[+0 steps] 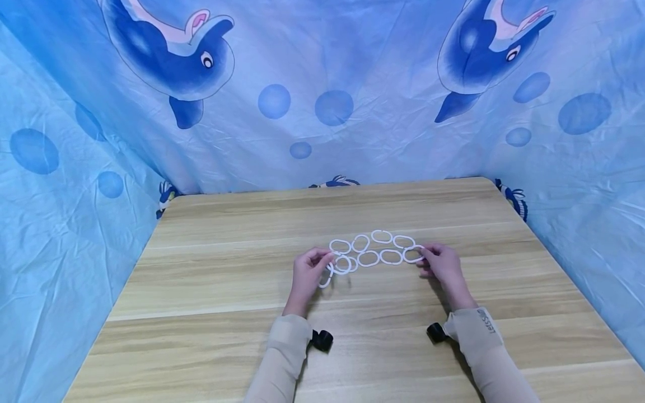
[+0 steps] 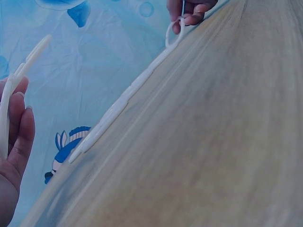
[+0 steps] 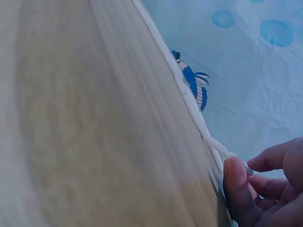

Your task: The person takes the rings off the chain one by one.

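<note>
White oval plastic links [image 1: 391, 263], several of them, form two rows on the wooden table; some show a small gap in the rim. At the left end, my left hand [image 1: 306, 274] pinches links between thumb and fingertips. One open-sided link [image 1: 325, 286] hangs below those fingers, and in the left wrist view the held link [image 2: 4, 123] is raised off the table. My right hand [image 1: 444, 266] pinches the rightmost link [image 1: 409, 261] of the near row. In the right wrist view, thumb and fingers of the right hand [image 3: 265, 189] meet at the link's end.
The wooden table [image 1: 211, 347] has a light grain and rounded far corners. A blue cloth backdrop [image 1: 383, 151] with dolphin pictures hangs behind and at both sides. Small black wrist cameras [image 1: 322, 340] sit at the inner side of each cuff.
</note>
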Action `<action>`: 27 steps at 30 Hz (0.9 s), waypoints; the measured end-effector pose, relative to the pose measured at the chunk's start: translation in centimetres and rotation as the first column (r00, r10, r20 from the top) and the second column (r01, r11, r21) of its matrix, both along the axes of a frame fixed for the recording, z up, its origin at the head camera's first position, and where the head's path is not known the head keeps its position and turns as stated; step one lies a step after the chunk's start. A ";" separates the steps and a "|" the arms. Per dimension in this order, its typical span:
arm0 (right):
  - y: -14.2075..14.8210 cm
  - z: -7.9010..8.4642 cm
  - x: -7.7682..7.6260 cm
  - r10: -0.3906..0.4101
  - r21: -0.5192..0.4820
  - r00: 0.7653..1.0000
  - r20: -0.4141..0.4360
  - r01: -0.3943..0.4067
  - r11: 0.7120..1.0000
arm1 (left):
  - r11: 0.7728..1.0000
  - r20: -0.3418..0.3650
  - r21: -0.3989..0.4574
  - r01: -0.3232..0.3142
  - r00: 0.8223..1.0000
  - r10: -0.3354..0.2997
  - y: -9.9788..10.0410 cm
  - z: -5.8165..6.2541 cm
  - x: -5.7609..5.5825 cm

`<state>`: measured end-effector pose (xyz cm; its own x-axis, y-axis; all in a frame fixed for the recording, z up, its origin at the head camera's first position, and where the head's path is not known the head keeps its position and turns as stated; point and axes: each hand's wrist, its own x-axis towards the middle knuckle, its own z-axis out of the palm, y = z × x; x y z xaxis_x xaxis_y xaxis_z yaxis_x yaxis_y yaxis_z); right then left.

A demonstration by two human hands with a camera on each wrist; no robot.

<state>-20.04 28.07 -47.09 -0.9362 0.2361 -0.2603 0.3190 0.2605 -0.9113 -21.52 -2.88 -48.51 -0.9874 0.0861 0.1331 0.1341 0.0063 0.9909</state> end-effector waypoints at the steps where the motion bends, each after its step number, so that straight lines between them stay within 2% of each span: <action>1: -0.1 0.0 0.0 0.006 0.006 1.000 -0.002 -0.006 1.000 | 1.000 -0.001 0.000 -0.001 1.000 0.001 0.0 0.0 0.0; 11: -0.7 -0.2 -0.2 0.072 0.062 0.997 0.008 -0.073 0.995 | 1.000 -0.014 0.006 0.007 1.000 -0.007 0.0 0.1 0.0; 15: -0.8 -0.3 -0.2 0.107 0.125 0.994 0.002 -0.106 0.986 | 1.000 -0.016 0.003 0.005 1.000 -0.005 0.0 0.1 0.0; 22: -0.9 0.0 0.0 0.206 0.305 0.979 0.002 -0.196 0.932 | 1.000 -0.011 0.009 0.005 1.000 -0.005 0.0 0.2 0.0; 27: -1.1 0.4 0.2 0.243 0.392 0.969 0.042 -0.240 0.888 | 1.000 -0.012 0.014 0.009 1.000 -0.009 -0.1 0.2 0.0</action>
<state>-19.86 27.00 -46.71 -0.9790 0.0837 -0.1861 0.1940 0.6646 -0.7215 -21.51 -2.94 -48.30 -0.9848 0.0930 0.1464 0.1462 -0.0084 0.9892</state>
